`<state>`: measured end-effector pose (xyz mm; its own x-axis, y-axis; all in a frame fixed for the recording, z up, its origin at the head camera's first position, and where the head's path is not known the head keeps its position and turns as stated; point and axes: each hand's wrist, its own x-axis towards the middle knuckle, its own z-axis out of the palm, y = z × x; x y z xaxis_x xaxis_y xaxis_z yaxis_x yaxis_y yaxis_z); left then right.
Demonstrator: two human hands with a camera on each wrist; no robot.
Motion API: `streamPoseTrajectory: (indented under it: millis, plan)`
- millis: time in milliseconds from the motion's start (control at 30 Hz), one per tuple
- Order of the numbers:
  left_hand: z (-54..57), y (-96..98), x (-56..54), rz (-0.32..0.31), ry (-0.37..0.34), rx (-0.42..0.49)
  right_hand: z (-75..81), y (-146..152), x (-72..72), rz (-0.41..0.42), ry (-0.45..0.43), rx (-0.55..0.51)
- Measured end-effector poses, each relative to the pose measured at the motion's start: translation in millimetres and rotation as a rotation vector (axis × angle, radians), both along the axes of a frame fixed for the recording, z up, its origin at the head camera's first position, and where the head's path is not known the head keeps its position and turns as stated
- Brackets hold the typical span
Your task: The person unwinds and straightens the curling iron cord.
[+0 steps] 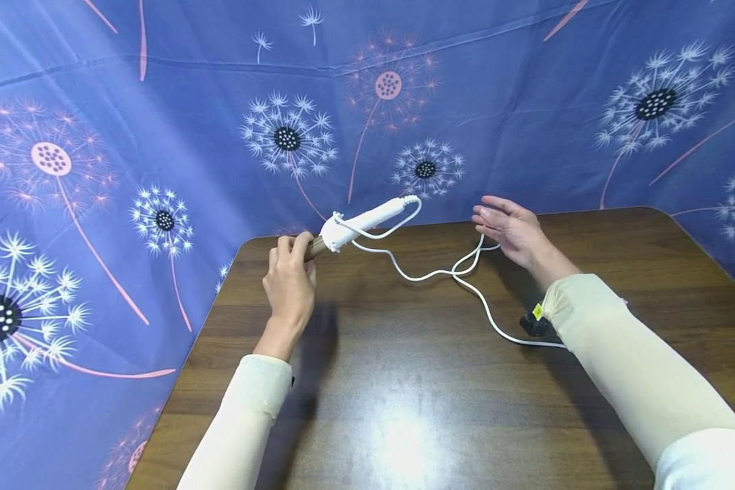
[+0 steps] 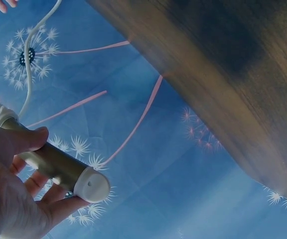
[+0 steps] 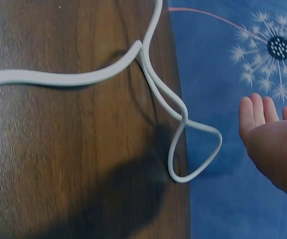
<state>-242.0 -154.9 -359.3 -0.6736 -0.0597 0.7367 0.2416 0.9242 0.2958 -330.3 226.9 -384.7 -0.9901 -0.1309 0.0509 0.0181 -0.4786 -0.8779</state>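
My left hand (image 1: pixel 290 282) grips a curling iron by its brownish-gold barrel (image 2: pixel 59 162), holding it tilted above the far left part of the table. The white handle (image 1: pixel 364 223) points up and to the right, and a white cap (image 2: pixel 92 185) ends the barrel in the left wrist view. From the handle, a white cord (image 1: pixel 425 278) loops down and trails right. Near the twisted part of this cord is my right hand (image 1: pixel 514 231), its fingers extended and nothing gripped. The right wrist view shows a cord loop (image 3: pixel 176 177) hanging beside that hand.
Under both arms lies a brown wooden table (image 1: pixel 367 361) with a bright light reflection. Blue dandelion-print fabric (image 1: pixel 202 122) hangs behind its far edge and along its left side. A small black piece with a yellow tag (image 1: pixel 537 312) is by the right cuff.
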Motion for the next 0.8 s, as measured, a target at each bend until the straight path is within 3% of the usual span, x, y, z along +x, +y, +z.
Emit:
streamPoseTrajectory:
  millis: [367,800]
  plan:
    - [0.1,1.0,0.0,-0.014,-0.006,-0.003,-2.6,-38,-4.2,0.199,0.009,0.201]
    - [3.7,5.1,3.6,-0.019,-0.018,0.003,-4.9,-79,-3.5,0.250,0.054,0.375]
